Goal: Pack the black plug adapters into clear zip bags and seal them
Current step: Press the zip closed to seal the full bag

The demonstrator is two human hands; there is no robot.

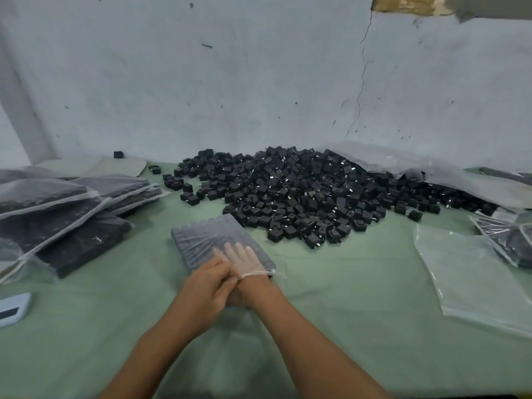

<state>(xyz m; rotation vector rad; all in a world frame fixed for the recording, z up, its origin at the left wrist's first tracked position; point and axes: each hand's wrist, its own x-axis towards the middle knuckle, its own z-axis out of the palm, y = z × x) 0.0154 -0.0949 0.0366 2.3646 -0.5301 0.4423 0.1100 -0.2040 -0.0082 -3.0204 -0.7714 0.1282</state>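
The table (345, 326) was covered in green cloth, and its broadest bare stretch lay toward the near edge, around and under both forearms. To the left, a stack of filled bags (66, 214) crowded the cloth up to the frame's edge, with a pale blue object (14, 309) near them at the left margin. To the right lay a flat empty bag (475, 277), and beside it another filled bag (506, 240) was cut by the frame. Behind, a large heap of adapters (302, 194) spread back to the pale wall (230, 82), spilling from a big plastic sack (449, 174).

The bag (213, 240) being worked lay in the middle of the table, just in front of the heap. It was clear and slightly cloudy, and dark adapters showed through it in tidy rows, forming a flat rectangular block.

The right hand (244, 260) was inside the bag's mouth, fingers straight and flat on the packed rows, seen through the plastic. The left hand (210, 286) pinched the bag's open edge at the near corner, beside the right wrist.
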